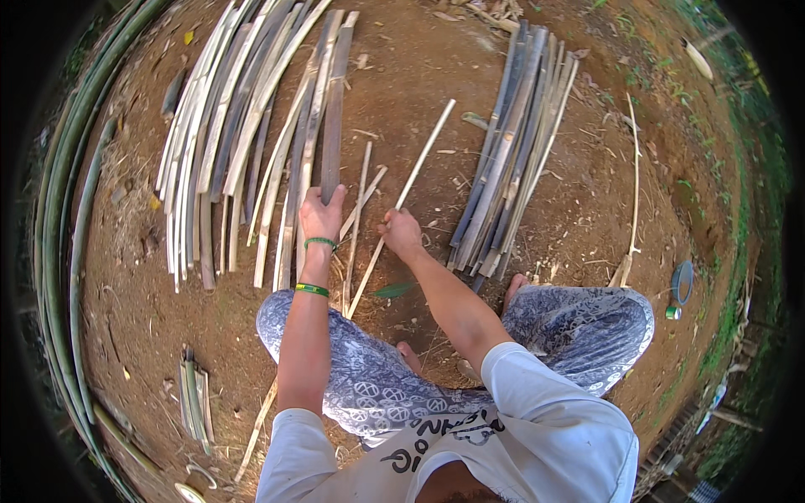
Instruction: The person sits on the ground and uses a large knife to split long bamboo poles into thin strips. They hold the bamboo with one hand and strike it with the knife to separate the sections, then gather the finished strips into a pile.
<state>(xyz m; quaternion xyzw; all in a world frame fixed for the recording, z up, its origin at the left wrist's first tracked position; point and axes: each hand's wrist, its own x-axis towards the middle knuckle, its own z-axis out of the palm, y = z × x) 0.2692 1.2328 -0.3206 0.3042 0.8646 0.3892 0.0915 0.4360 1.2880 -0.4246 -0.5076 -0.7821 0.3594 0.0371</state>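
Observation:
I squat on bare brown earth among split bamboo. My left hand, with green bands at the wrist, grips the near end of a dark bamboo slat that runs away from me at the edge of the left pile. My right hand holds a thin pale bamboo strip near its middle; the strip slants from my knees up to the right. Two more thin strips lie on the ground between my hands.
A second bundle of dark slats lies to the right. Long green bamboo poles curve along the left rim. A short bundle of pieces lies at lower left. A round blue lid rests at right, by grass.

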